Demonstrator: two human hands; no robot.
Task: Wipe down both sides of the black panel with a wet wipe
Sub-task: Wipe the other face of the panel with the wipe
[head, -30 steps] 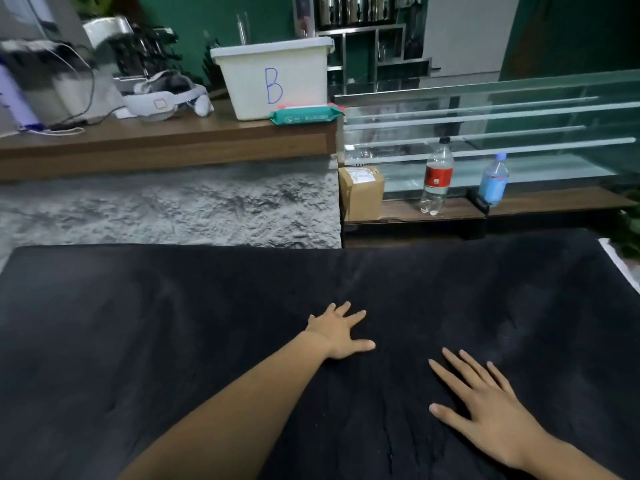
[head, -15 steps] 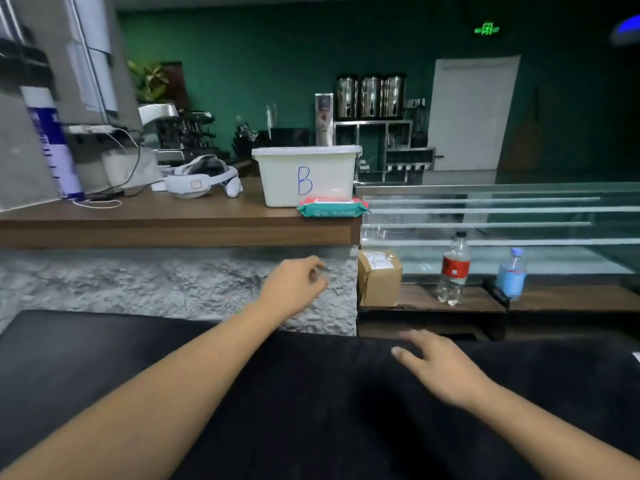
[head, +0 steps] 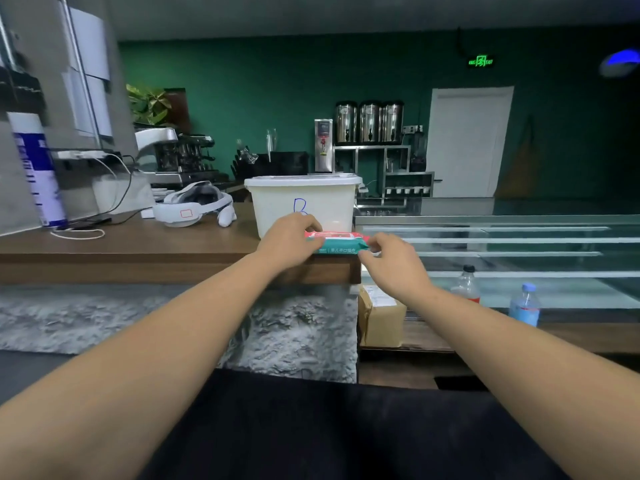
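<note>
- flat green-and-red wet-wipe packet [head: 338,245] — glossy plastic film
- white rectangular tub [head: 304,202] — smooth, faintly translucent plastic
- long brown counter [head: 138,252] — matt wood
- grey wall face [head: 294,341] under it — rough, stony
- wide black panel [head: 329,438] — matt
- three cylindrical urns [head: 369,121] — shiny metal
</note>
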